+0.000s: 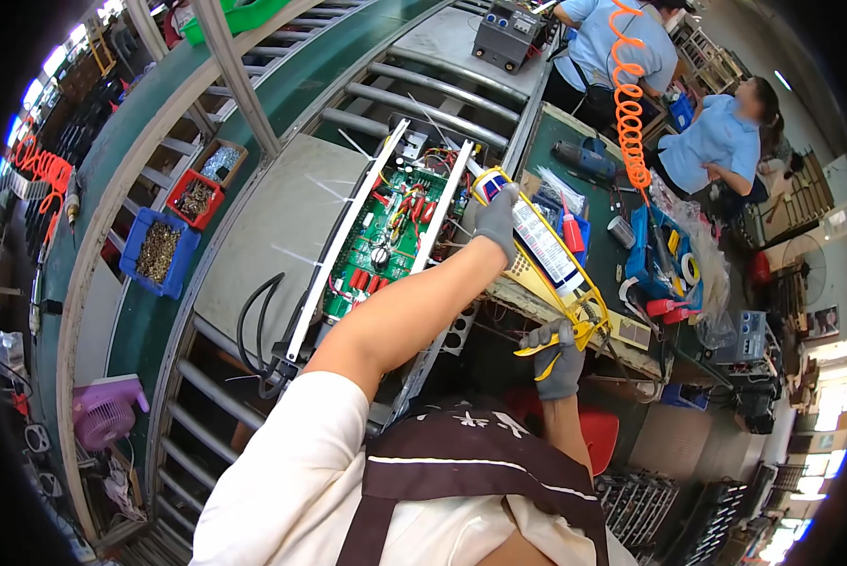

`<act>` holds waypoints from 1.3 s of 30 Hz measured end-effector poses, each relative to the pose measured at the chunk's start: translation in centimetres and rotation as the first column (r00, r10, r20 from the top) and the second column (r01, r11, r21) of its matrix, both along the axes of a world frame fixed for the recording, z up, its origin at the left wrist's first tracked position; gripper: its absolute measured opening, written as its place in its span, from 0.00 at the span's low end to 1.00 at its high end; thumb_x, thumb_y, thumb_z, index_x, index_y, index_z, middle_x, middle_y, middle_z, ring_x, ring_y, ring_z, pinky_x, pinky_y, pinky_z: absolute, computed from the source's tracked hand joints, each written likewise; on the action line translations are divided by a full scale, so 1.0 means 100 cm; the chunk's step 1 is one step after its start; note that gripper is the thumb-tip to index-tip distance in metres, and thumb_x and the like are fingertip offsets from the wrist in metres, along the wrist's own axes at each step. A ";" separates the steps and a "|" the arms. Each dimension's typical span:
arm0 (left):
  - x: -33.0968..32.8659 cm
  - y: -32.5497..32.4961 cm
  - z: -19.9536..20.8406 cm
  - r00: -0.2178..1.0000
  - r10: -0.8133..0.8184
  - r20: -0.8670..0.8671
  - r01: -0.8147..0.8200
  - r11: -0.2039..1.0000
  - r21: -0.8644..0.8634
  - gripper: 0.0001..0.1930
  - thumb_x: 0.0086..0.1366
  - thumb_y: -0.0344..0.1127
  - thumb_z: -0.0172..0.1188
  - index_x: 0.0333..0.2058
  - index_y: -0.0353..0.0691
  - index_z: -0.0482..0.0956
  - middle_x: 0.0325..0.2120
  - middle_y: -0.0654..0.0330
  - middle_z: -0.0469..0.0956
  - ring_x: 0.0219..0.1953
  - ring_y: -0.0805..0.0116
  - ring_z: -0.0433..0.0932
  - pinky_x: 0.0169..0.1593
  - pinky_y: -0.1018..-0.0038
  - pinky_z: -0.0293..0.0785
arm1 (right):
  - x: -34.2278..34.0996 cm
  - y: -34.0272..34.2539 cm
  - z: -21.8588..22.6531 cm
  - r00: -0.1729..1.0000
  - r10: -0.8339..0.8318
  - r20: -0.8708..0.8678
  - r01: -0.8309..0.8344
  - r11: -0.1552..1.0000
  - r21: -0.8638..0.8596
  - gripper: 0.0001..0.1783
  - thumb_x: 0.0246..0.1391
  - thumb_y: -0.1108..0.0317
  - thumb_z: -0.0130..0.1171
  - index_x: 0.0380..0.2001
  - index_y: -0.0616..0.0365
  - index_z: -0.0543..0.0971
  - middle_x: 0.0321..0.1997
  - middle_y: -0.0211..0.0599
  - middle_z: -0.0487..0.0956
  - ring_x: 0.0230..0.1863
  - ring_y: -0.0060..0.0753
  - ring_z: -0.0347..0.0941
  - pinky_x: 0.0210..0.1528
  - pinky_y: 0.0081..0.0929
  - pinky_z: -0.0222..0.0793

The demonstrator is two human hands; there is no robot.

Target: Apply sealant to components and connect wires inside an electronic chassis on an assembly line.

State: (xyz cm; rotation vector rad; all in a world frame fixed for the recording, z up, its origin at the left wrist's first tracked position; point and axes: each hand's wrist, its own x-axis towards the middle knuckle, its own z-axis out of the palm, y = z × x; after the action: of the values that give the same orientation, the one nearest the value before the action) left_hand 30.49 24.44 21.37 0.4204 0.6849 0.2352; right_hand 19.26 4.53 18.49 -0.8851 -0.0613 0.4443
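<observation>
A yellow caulking gun (586, 283) loaded with a white and blue sealant cartridge (539, 241) slants up and left in front of me. My left hand (498, 224), in a grey glove, is wrapped round the cartridge near its front end. The grey-gloved right hand (557, 362) grips the yellow handle and trigger at the rear. Beyond my left forearm lies an open device chassis with a green circuit board (385, 229), red components and loose wires, between two white rails (347, 241). The cartridge's nozzle end is close to the right rail; contact there I cannot tell.
Roller conveyor (433, 99) runs under the chassis. Blue (133, 269) and red (214, 205) bins of small fasteners stand left. On the right bench lie a power drill (586, 158), a red bottle (572, 231) and a blue tray (642, 259). An orange coiled hose (628, 104) hangs before two people.
</observation>
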 end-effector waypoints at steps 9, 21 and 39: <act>0.007 0.007 -0.019 0.999 -0.044 0.005 0.044 0.999 -0.003 0.11 0.57 0.42 0.58 0.32 0.42 0.72 0.26 0.61 0.74 0.28 0.67 0.75 0.38 0.67 0.75 | -0.006 0.009 0.002 0.999 -0.035 -0.040 0.035 0.999 -0.011 0.13 0.55 0.59 0.53 0.24 0.53 0.67 0.20 0.31 0.66 0.24 0.32 0.67 0.32 0.39 0.70; -0.004 -0.002 -0.006 0.994 -0.097 -0.043 0.099 0.994 0.051 0.12 0.57 0.40 0.59 0.33 0.39 0.71 0.26 0.60 0.73 0.26 0.66 0.76 0.36 0.67 0.75 | -0.031 0.017 -0.004 0.987 -0.108 -0.119 0.113 0.993 0.034 0.13 0.54 0.60 0.56 0.24 0.54 0.67 0.20 0.32 0.67 0.24 0.32 0.68 0.32 0.39 0.71; 0.000 -0.002 -0.008 0.950 -0.080 -0.301 0.173 0.940 0.296 0.24 0.49 0.38 0.64 0.41 0.31 0.65 0.29 0.54 0.73 0.26 0.61 0.76 0.32 0.60 0.76 | -0.050 0.033 -0.008 0.949 -0.108 -0.297 0.153 0.979 0.132 0.15 0.59 0.55 0.49 0.23 0.51 0.67 0.20 0.29 0.65 0.25 0.32 0.64 0.36 0.38 0.64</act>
State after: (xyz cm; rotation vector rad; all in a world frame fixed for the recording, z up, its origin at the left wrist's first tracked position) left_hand 30.49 24.21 20.61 0.8191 0.9029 0.1623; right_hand 14.31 7.81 17.73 -0.6604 0.2278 0.4340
